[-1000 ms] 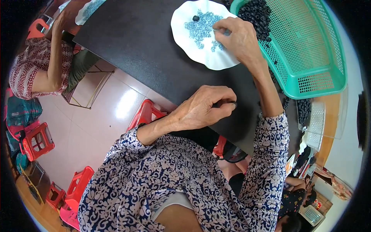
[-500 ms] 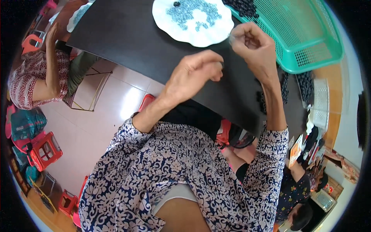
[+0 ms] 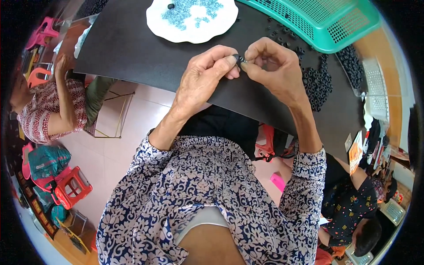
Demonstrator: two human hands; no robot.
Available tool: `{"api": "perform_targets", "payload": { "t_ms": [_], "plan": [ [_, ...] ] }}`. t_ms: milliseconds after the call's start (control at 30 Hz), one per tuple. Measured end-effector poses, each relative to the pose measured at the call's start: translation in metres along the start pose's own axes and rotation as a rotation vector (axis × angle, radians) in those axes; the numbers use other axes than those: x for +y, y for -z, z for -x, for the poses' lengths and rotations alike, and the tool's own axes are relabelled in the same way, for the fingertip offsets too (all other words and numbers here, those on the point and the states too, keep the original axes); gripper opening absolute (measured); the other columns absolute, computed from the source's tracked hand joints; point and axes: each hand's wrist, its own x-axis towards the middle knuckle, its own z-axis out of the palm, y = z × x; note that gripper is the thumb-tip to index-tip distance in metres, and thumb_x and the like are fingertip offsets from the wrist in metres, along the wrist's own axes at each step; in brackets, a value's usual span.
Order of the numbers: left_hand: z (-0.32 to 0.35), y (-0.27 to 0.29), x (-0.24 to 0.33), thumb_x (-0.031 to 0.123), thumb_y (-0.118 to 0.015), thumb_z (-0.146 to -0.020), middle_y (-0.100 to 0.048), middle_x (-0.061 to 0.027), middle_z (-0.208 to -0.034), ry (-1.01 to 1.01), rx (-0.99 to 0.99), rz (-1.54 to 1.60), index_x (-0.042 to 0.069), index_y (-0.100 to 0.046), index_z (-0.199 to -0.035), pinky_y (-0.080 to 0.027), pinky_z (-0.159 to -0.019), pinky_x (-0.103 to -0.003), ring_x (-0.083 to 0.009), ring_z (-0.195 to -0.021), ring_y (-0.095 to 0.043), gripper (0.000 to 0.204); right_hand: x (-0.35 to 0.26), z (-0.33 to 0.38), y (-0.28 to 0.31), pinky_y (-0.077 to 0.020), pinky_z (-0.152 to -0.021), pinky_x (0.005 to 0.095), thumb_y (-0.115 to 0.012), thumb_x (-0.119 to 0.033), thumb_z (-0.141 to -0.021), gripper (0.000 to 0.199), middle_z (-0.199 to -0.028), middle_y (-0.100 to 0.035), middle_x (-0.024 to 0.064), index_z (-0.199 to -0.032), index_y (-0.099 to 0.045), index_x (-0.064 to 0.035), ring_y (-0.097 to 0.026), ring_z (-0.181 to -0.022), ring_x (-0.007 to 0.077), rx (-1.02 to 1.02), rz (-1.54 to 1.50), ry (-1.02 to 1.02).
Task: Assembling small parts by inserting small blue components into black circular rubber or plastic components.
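Head view: left hand (image 3: 198, 79) holds a black piece (image 3: 239, 58) (right hand (image 3: 282, 74) beside).

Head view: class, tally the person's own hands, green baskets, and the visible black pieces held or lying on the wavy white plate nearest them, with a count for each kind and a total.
Own left hand and right hand: 2
Green basket: 1
Held black piece and loose black piece on the wavy white plate: 2
Total: 5

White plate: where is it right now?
In the head view, the white plate sits at the top, left of the green basket, beyond the left hand.
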Motion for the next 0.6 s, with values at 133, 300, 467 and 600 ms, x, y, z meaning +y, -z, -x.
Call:
{"api": "perform_targets", "payload": {
  "t_ms": [133,300,467,600],
  "plan": [
    [-0.001,0.000,-0.002,0.015,-0.054,-0.096,-0.065,-0.0047,-0.081,0.029,-0.006,-0.043,-0.003,-0.063,-0.105,-0.048,-0.077,-0.024,-0.0100,-0.078,-0.059,0.023,0.007,0.002,0.003,-0.0404,-0.063,0.0179,-0.071,-0.004,-0.079,0.010,-0.076,-0.055,-0.0063,-0.083,-0.062,-0.0043,-0.048,-0.070,0.0024,-0.002,0.017,0.017],
    [-0.004,0.003,-0.009,0.016,-0.054,-0.096,-0.064,-0.0052,-0.082,0.016,-0.045,0.053,-0.003,-0.063,-0.105,-0.048,-0.078,-0.024,-0.0106,-0.078,-0.059,0.024,0.018,0.002,0.003,-0.0453,-0.072,0.0182,-0.067,0.005,-0.082,0.013,-0.087,-0.062,-0.0012,-0.094,-0.065,0.0011,-0.056,-0.079,0.0050,-0.038,-0.078,-0.049],
    [-0.008,0.002,-0.013,0.016,-0.054,-0.096,-0.063,-0.0044,-0.082,-0.002,-0.050,0.089,-0.004,-0.063,-0.103,-0.047,-0.077,-0.024,-0.0097,-0.079,-0.058,0.023,0.018,0.005,-0.004,-0.0492,-0.077,0.0212,-0.067,0.004,-0.084,0.013,-0.089,-0.065,0.0027,-0.097,-0.065,0.0029,-0.061,-0.083,0.0084,0.025,-0.218,-0.061],
    [-0.004,0.000,-0.009,0.016,-0.054,-0.096,-0.063,-0.0031,-0.082,-0.008,-0.036,0.019,-0.003,-0.062,-0.100,-0.046,-0.076,-0.022,-0.0078,-0.078,-0.057,0.020,0.027,0.008,-0.008,-0.0487,-0.073,0.0211,-0.064,0.007,-0.085,0.012,-0.086,-0.064,0.0024,-0.097,-0.064,0.0038,-0.061,-0.080,0.0091,0.052,-0.115,-0.049]
  ]
}}
